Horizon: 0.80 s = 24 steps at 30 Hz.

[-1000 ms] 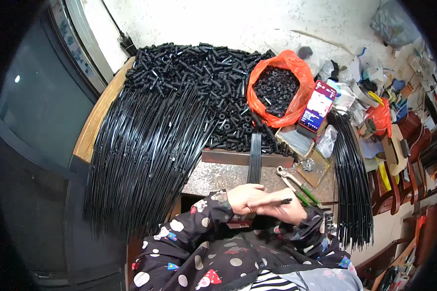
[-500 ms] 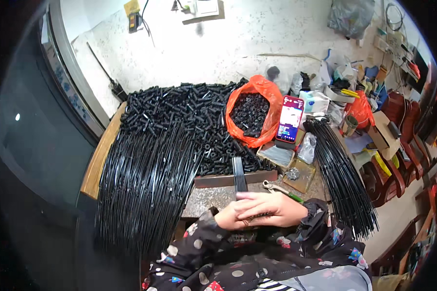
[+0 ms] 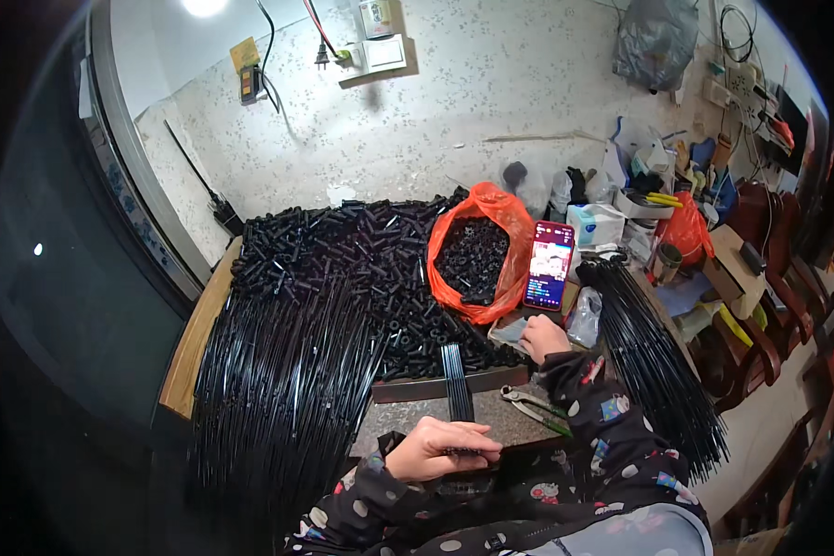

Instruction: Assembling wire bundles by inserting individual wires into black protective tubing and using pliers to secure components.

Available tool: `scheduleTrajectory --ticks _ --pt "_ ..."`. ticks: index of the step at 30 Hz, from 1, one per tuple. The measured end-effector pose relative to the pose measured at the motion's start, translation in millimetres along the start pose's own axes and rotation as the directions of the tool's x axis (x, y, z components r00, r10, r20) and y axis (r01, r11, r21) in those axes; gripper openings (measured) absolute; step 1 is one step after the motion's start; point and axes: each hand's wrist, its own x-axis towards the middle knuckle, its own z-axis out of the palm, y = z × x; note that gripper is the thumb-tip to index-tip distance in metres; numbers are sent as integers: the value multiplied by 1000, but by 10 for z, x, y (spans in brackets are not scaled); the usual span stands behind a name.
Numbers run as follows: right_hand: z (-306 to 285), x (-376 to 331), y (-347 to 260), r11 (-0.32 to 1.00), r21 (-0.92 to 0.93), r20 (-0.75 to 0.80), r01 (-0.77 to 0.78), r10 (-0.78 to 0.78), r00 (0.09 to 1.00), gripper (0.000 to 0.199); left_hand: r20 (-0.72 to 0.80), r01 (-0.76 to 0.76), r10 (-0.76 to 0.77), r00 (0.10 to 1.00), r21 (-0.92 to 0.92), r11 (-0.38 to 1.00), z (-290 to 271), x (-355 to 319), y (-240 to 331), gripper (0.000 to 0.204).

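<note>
- Far left: a fan of long black rods (image 3: 278,389) lies across the wooden bench edge (image 3: 195,343), tips hanging over the near side.
- Behind it, a heap of short black tubes (image 3: 361,264) covers the bench top up to the wall.
- Left hand (image 3: 440,449): fingers curled down over the near ends of a small bundle of black rods (image 3: 456,380), pinning them flat on the stone slab (image 3: 491,417); the bundle runs straight away from the body. Judgement: keep the ends flush under the palm so the rods stay parallel.
- Pliers (image 3: 533,410) lie just right of the bundle, untouched.
- Right hand (image 3: 542,335): reaching toward the tube heap's near right edge, beside the orange bag of tubes (image 3: 477,259) and the lit phone (image 3: 549,266) (finger state hidden; cannot tell if anything is held). Judgement: take one tube at a time, keeping clear of the phone.
- Far right: a second sheaf of black rods (image 3: 653,357).
</note>
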Motion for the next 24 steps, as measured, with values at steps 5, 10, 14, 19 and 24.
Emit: scheduleTrajectory --ticks 5,10,14,19,24 --pt "10 -29 44 997 7 -150 75 -73 986 6 -4 -49 49 999 19 999 -68 72 106 21" --pt "-156 14 -144 957 257 -292 135 -56 955 8 -193 93 -99 976 -43 995 -40 105 127 16" --pt "-812 -164 -751 612 781 -102 121 -66 993 14 -335 111 -90 938 43 993 -77 66 66 14" --pt "-1127 -502 -1085 841 500 -215 207 -112 970 26 -310 21 13 950 105 994 -45 157 110 14" --pt "-1165 -528 -1122 868 439 -232 233 -141 962 28 -314 5 36 949 128 992 -9 142 100 14"
